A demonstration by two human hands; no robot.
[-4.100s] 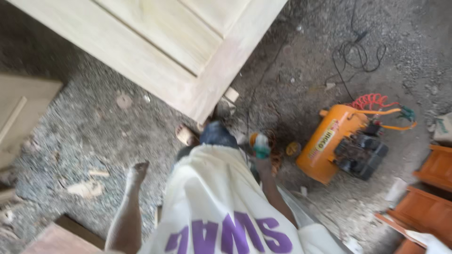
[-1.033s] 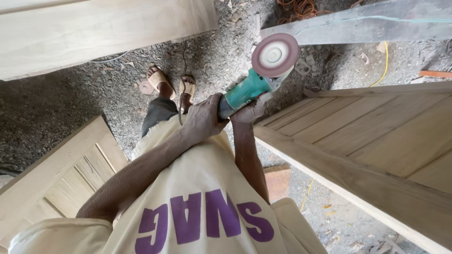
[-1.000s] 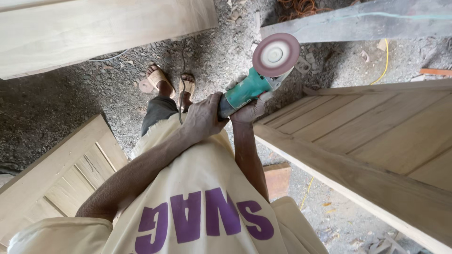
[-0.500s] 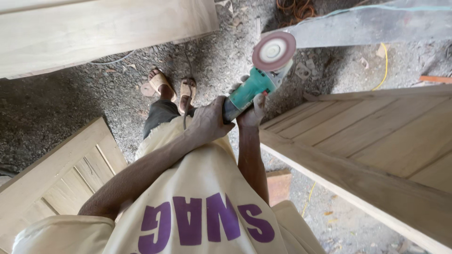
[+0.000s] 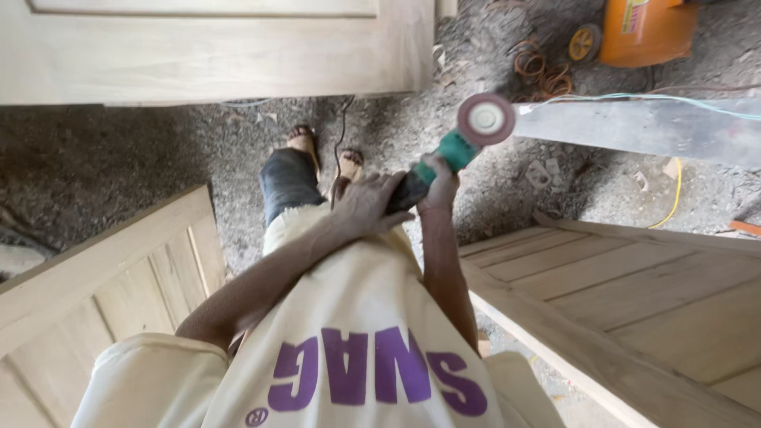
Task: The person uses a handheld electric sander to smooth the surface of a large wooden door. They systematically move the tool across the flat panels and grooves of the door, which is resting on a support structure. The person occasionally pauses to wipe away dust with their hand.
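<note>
A teal angle grinder [image 5: 452, 152] with a round reddish sanding disc [image 5: 486, 119] is held up in front of my chest, disc facing me. My left hand [image 5: 366, 204] wraps the rear of its dark handle. My right hand [image 5: 438, 184] grips the body closer to the disc. A black cord [image 5: 341, 131] hangs from the tool toward the gravel floor. An unfinished pale wooden door [image 5: 634, 301] lies flat just right of my right arm.
A second pale door panel [image 5: 103, 277] lies at lower left, a third [image 5: 214, 51] across the top. A grey plank [image 5: 634, 127] and an orange compressor [image 5: 642, 28] with a coiled hose [image 5: 539, 67] sit at top right. My sandalled feet [image 5: 325, 154] stand on gravel.
The view has shifted, bringing the orange compressor into sight at the top. The grinder moved slightly right and away from my chest, both hands still on it.
</note>
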